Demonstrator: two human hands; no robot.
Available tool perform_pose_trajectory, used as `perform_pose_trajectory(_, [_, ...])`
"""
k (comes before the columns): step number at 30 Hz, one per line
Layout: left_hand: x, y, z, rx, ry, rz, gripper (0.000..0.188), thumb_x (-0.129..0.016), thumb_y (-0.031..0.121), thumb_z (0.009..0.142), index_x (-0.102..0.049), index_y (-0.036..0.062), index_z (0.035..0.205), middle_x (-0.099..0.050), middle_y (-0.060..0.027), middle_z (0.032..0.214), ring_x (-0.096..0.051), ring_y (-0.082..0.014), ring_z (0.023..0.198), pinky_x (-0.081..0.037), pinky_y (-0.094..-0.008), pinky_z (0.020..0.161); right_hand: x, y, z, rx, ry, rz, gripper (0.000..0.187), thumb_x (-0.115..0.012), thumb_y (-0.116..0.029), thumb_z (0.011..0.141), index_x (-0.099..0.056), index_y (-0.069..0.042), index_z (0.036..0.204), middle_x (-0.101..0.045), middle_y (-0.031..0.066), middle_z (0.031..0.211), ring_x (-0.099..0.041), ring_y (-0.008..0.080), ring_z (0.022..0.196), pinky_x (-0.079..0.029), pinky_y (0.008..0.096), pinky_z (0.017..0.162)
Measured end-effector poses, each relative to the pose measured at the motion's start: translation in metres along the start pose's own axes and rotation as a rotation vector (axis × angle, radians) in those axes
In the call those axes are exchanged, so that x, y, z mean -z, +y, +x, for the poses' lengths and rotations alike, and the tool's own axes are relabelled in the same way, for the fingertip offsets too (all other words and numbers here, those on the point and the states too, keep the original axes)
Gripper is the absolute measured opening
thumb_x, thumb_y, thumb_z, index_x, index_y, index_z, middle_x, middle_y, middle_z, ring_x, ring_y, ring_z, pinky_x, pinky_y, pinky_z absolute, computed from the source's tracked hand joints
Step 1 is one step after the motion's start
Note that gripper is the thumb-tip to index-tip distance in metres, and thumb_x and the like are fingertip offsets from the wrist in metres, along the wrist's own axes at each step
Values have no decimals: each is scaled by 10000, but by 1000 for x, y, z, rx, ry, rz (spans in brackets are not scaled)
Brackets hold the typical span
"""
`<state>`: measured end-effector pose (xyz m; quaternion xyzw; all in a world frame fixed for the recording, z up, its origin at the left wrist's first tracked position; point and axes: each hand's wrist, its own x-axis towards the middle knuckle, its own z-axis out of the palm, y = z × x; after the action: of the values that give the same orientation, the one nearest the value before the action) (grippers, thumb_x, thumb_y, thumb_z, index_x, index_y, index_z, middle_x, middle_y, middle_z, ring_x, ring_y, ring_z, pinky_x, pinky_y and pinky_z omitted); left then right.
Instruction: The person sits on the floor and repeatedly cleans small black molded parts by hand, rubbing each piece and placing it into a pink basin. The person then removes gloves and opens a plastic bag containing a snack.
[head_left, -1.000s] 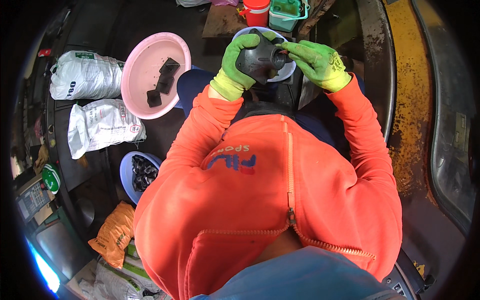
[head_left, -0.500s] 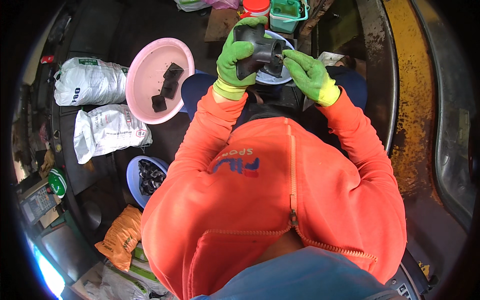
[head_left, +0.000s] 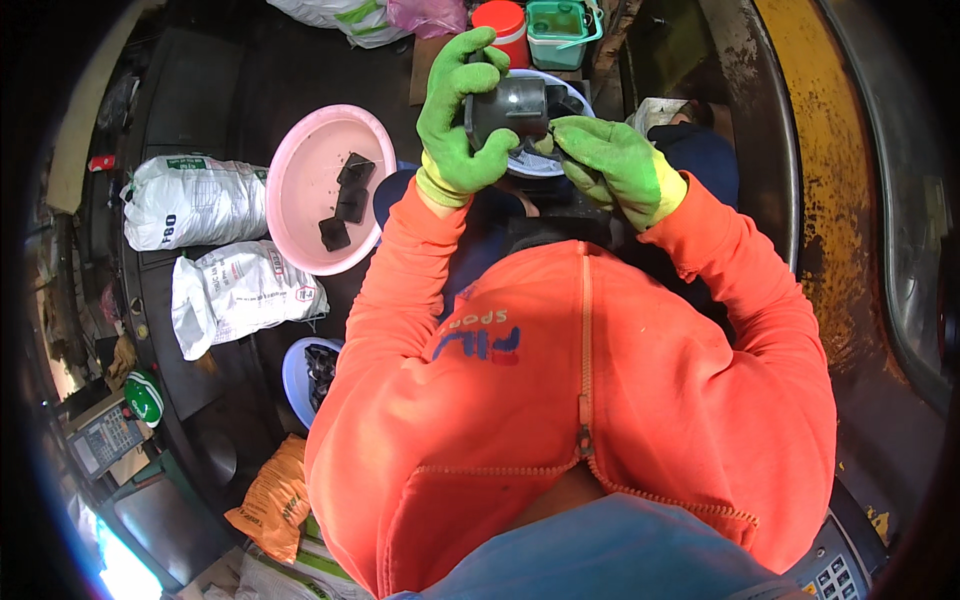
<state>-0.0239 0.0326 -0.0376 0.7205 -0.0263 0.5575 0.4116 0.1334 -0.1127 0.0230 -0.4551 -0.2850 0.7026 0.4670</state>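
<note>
My left hand (head_left: 452, 125), in a green work glove, holds a black plastic part (head_left: 515, 104) by its flat flange, with fingers spread round the edge. The part has a short tube that points right. At the tube's end my right hand (head_left: 622, 168), gloved alike, is closed with thumb and fingers pressed together. Whatever sits in that pinch is too small to name. Beneath both hands stands a pale blue basin (head_left: 550, 168) with dark pieces in it, partly covered by the hands and the part.
To the left, a pink basin (head_left: 283, 212) contains several black square pieces (head_left: 349, 204). White sacks (head_left: 195, 205) lie beyond it. A blue basin (head_left: 296, 383) of black scraps sits by my left elbow. Ahead are a red-lidded container (head_left: 500, 30) and a green bucket (head_left: 562, 35). Rusty yellow metal (head_left: 820, 180) rises at right.
The black part has turned in my left hand, its flange now more side-on and its opening facing right. My left fingers have spread. My right hand has dropped slightly, still pinched at the tube's end.
</note>
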Motion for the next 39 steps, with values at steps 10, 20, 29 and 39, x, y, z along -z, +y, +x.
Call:
perform_pose_trajectory(10, [13, 8, 15, -268, -275, 410, 541, -722, 107, 671, -571, 84, 1190, -419, -216, 1391, -525, -345, 1169, -459, -442, 957, 13, -6, 5, -255, -80, 501, 313, -449, -292, 1007, -572, -7, 1050, -416, -41, 621, -290, 44, 429, -235, 195, 381])
perform_pose_trajectory(20, [-33, 1, -15, -220, 31, 249, 981, -717, 297, 743, -126, 106, 1502, -195, -225, 1544, -245, -353, 1423, -292, -458, 1115, 36, -21, 38, 315, -1, -242, 251, -610, -127, 893, -653, 0, 1104, -596, -24, 765, -491, 41, 566, -381, 206, 497])
perform_pose_trajectory(29, [-35, 13, -37, 1019, 378, -1290, 571, -608, 334, 852, -464, 72, 1339, -553, -193, 1283, -563, -392, 1165, -474, -640, 925, 49, -23, 50, 833, -85, -1129, 253, -666, -175, 835, -654, -101, 1076, -676, 58, 921, -666, 210, 791, -524, 310, 691])
perform_pose_trajectory(39, [-26, 11, -21, 922, 421, -1192, 631, -557, 155, 731, -447, -2, 1333, -606, -214, 1160, -610, -353, 1066, -491, -476, 964, 54, -2, 43, 947, 109, -1371, 337, -599, -136, 891, -615, -117, 1227, -685, 92, 1039, -667, 272, 922, -533, 349, 766])
